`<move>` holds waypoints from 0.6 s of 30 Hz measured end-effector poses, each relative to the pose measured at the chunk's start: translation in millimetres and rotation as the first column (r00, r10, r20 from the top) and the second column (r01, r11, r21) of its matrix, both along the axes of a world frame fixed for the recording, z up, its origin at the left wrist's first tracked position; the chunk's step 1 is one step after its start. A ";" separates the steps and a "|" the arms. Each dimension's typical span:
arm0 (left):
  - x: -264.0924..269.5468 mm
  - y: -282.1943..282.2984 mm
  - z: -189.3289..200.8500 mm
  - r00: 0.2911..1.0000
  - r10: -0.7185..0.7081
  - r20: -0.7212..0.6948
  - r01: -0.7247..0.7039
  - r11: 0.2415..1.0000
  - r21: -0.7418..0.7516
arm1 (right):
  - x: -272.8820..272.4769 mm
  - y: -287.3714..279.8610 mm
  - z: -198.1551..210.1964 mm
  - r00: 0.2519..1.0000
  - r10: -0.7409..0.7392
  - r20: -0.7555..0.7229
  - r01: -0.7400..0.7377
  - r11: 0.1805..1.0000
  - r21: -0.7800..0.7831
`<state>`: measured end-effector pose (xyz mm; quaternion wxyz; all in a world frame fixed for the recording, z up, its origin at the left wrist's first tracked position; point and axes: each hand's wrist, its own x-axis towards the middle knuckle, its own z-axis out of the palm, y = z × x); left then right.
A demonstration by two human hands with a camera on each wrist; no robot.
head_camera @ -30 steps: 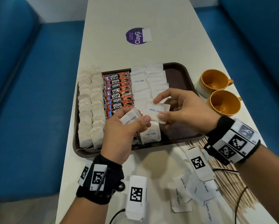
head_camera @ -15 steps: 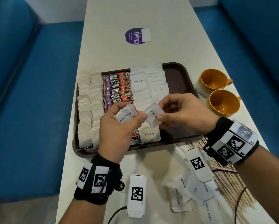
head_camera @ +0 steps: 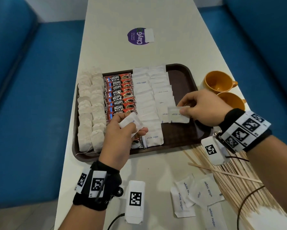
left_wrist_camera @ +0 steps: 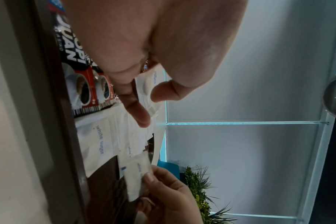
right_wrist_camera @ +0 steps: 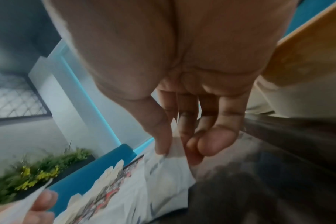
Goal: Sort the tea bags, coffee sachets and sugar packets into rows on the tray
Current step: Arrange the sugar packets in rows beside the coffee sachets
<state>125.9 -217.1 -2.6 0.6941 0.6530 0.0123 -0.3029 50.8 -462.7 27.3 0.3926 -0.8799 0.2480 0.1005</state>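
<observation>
A: While my right hand point(head_camera: 204, 109) pinches one white sugar packet point(head_camera: 178, 115) by its edge, thumb on top, it hovers low over the brown tray point(head_camera: 181, 72), just past the near end of the second sugar row point(head_camera: 162, 95). Step?

B: Sugar sorting, placing. Tea bags point(head_camera: 91, 110) and Kopi Juan coffee sachets point(head_camera: 119, 93) look lined up already, off to my left hand's side. Left hand point(head_camera: 121, 138)?

A: Curled round another white sugar packet point(head_camera: 131, 122), held above the near end of the coffee row. Waiting its turn, I'd say.

B: Next move?

A: My guess: lower the right packet flat so it overlaps the last one in that row, edges square, then let go. Left packet follows, probably just in front of my fingers.

B: What's left?

A: Loose sugar packets point(head_camera: 194, 195) on the table, behind my right wrist, beside the wooden stirrers point(head_camera: 235, 178). Two orange cups point(head_camera: 217, 82) sit beyond the right hand, off the tray.

B: Risk?

A: Packets are light, might slide and skew the row.
</observation>
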 end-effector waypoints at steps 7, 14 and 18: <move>-3.1 -0.2 -1.3 0.998 -0.070 -0.011 0.070 0.998 0.002 | 10.6 9.6 -15.9 0.998 0.037 -0.049 -0.040 0.997 -0.064; -2.7 2.1 -1.2 0.999 -0.042 -0.013 0.042 0.999 -0.019 | 17.1 12.1 -19.8 0.999 0.039 -0.037 -0.044 0.990 -0.136; -3.4 2.0 -3.2 0.999 -0.046 0.012 0.046 0.999 -0.030 | 19.5 11.9 -21.3 0.999 0.012 -0.037 -0.017 0.991 -0.130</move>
